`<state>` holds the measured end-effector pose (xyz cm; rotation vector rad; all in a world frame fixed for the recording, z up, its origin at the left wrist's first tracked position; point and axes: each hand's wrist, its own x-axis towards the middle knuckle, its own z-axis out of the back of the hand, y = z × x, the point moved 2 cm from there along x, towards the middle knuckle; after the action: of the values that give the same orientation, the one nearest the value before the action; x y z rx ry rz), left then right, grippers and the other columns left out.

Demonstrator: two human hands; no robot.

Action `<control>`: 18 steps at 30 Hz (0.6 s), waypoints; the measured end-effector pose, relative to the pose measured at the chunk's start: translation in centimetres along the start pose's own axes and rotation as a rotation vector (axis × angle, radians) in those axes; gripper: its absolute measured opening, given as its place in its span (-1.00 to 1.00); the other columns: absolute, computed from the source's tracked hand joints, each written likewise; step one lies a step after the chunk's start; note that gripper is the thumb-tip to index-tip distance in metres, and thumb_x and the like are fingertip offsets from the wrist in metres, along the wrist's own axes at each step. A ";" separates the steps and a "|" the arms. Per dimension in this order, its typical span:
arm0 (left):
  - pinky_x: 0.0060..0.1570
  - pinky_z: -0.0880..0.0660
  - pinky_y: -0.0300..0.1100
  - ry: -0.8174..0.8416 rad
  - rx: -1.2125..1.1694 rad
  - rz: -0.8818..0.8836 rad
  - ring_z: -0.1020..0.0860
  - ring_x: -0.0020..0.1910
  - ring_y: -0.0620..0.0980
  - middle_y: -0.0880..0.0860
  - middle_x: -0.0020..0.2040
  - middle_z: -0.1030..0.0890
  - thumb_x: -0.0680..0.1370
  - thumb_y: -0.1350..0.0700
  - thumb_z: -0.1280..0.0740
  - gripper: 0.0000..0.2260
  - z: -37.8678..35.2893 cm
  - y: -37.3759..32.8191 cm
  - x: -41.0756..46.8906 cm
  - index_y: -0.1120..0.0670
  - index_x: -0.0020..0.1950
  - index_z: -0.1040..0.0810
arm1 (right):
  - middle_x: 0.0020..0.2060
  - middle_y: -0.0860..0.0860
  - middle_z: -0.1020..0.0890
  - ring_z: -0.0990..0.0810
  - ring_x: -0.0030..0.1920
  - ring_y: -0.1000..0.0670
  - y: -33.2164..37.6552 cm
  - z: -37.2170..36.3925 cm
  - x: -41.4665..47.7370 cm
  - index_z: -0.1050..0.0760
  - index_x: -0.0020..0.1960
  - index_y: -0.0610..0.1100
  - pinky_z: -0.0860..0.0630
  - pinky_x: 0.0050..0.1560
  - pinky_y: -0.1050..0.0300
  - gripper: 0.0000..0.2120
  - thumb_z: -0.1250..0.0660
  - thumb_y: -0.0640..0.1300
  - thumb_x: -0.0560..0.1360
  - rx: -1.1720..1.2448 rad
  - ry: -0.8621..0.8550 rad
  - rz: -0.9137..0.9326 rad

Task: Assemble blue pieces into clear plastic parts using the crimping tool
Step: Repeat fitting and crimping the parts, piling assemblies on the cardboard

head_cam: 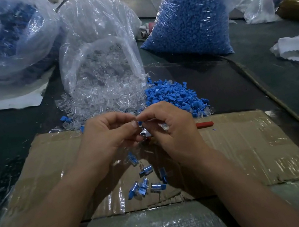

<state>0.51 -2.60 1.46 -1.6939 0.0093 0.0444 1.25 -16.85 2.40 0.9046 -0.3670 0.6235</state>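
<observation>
My left hand (108, 136) and my right hand (169, 128) meet fingertip to fingertip above the cardboard sheet (250, 147). Between them they pinch a small clear plastic part with a blue piece (140, 124). More small parts sit tucked under my curled fingers, partly hidden. A pile of loose blue pieces (173, 95) lies just beyond my right hand. Clear plastic parts (91, 105) spill from an open bag beyond my left hand. Several assembled blue-and-clear pieces (146, 182) lie on the cardboard below my hands. A red handle (204, 124) pokes out right of my right hand.
A full bag of blue pieces (188, 22) stands at the back right. A large clear bag (0, 51) sits back left, and the open bag of clear parts (98, 32) in the middle. A thin stick (273, 95) lies along the dark table on the right.
</observation>
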 end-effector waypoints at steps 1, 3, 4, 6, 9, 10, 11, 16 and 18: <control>-0.44 -0.54 -0.30 0.006 -0.010 0.000 -0.62 -0.43 -0.02 0.15 -0.37 -0.65 0.24 0.20 -0.38 -0.86 0.0 0.0 -0.1 0.16 -0.23 -0.59 | -0.09 -0.01 -0.59 -0.51 -0.05 0.13 0.0 0.0 0.0 -0.56 0.03 -0.22 -0.49 0.01 0.26 -0.82 -0.31 -0.29 0.44 0.011 0.006 -0.006; -0.42 -0.55 -0.29 0.025 -0.019 -0.001 -0.62 -0.42 -0.01 0.16 -0.35 -0.65 0.24 0.21 -0.38 -0.86 0.0 -0.1 -0.2 0.16 -0.23 -0.60 | -0.08 0.01 -0.58 -0.53 -0.05 0.12 0.1 0.1 0.0 -0.54 0.05 -0.21 -0.51 0.01 0.23 -0.81 -0.33 -0.26 0.44 0.031 0.006 -0.012; -0.41 -0.55 -0.29 0.031 -0.022 0.000 -0.62 -0.41 -0.01 0.16 -0.35 -0.65 0.23 0.22 -0.38 -0.86 0.0 -0.1 -0.2 0.17 -0.23 -0.60 | -0.10 0.04 -0.57 -0.53 -0.05 0.11 0.1 0.1 0.0 -0.55 0.04 -0.22 -0.51 0.00 0.23 -0.81 -0.34 -0.26 0.43 0.029 -0.002 -0.003; -0.40 -0.56 -0.28 0.031 -0.035 0.008 -0.62 -0.42 -0.02 0.15 -0.36 -0.65 0.21 0.23 -0.38 -0.84 0.1 -0.2 -0.2 0.19 -0.22 -0.59 | -0.13 0.09 -0.54 -0.52 -0.07 0.12 0.1 0.1 0.1 -0.58 0.00 -0.22 -0.50 -0.03 0.24 -0.84 -0.36 -0.27 0.42 0.028 -0.015 0.011; -0.39 -0.57 -0.28 0.024 -0.056 0.022 -0.62 -0.43 -0.02 0.13 -0.37 -0.65 0.20 0.24 -0.38 -0.83 0.2 -0.3 -0.2 0.19 -0.23 -0.59 | -0.13 0.10 -0.55 -0.53 -0.08 0.13 -0.1 0.1 0.0 -0.60 -0.01 -0.22 -0.47 -0.03 0.33 -0.84 -0.38 -0.30 0.41 0.045 -0.022 0.011; -0.39 -0.57 -0.27 0.025 -0.054 0.020 -0.62 -0.42 -0.02 0.13 -0.36 -0.65 0.20 0.23 -0.39 -0.84 0.2 -0.3 -0.2 0.18 -0.24 -0.59 | -0.14 0.10 -0.55 -0.53 -0.07 0.13 -0.1 0.1 0.0 -0.61 -0.01 -0.22 -0.47 -0.03 0.34 -0.84 -0.37 -0.31 0.41 0.050 -0.029 0.012; -0.39 -0.57 -0.27 0.025 -0.052 0.016 -0.61 -0.43 -0.02 0.12 -0.37 -0.65 0.21 0.22 -0.39 -0.85 0.1 -0.4 -0.3 0.17 -0.25 -0.60 | -0.14 0.10 -0.56 -0.54 -0.07 0.13 -0.1 0.1 0.0 -0.61 -0.02 -0.23 -0.47 -0.02 0.35 -0.84 -0.36 -0.33 0.41 0.053 -0.043 0.016; -0.43 -0.55 -0.28 0.018 -0.030 0.002 -0.60 -0.45 -0.02 0.12 -0.39 -0.64 0.21 0.22 -0.40 -0.92 0.0 -0.3 -0.5 0.13 -0.31 -0.60 | -0.11 0.06 -0.60 -0.57 -0.06 0.11 -0.2 0.1 -0.2 -0.60 0.04 -0.22 -0.51 0.01 0.28 -0.79 -0.37 -0.32 0.40 0.085 -0.032 0.019; -0.43 -0.54 -0.28 0.022 -0.042 0.009 -0.60 -0.45 -0.02 0.12 -0.39 -0.64 0.21 0.21 -0.40 -0.93 0.1 -0.3 -0.4 0.12 -0.33 -0.61 | -0.08 0.07 -0.58 -0.58 -0.03 0.10 -0.1 0.0 -0.3 -0.56 0.10 -0.20 -0.53 0.03 0.22 -0.72 -0.39 -0.26 0.39 0.126 -0.002 -0.040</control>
<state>0.07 -2.48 1.77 -1.7361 0.0320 0.0329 1.12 -17.04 2.20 1.0308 -0.3132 0.6142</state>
